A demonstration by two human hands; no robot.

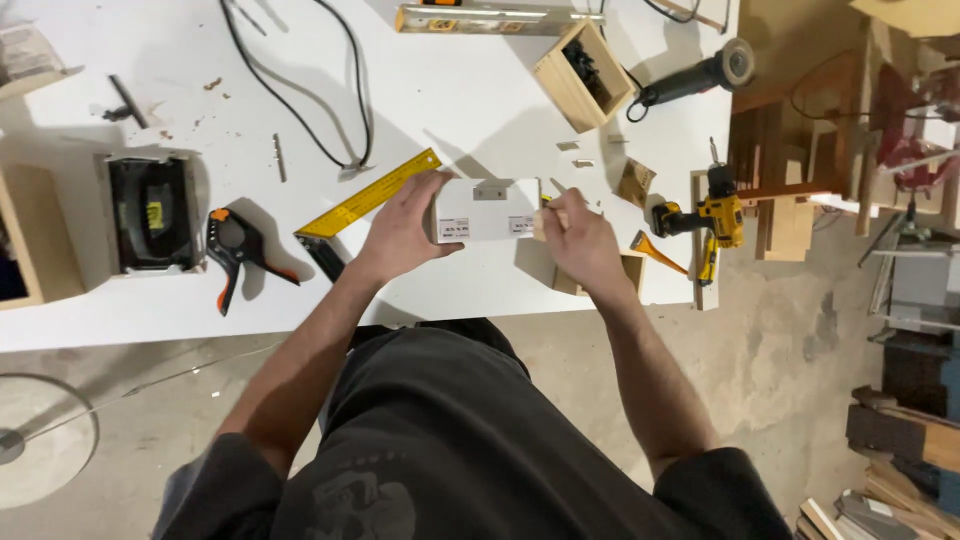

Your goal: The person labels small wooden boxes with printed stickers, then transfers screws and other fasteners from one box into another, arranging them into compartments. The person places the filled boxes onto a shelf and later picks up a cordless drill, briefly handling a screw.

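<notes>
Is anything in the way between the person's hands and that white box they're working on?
No. The left hand already grips the left end of the white box, and the right hand touches its right end, holding a small wooden piece against it.

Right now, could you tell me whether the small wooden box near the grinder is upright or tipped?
Tipped: the wooden box lies on its side, its dark inside showing.
</notes>
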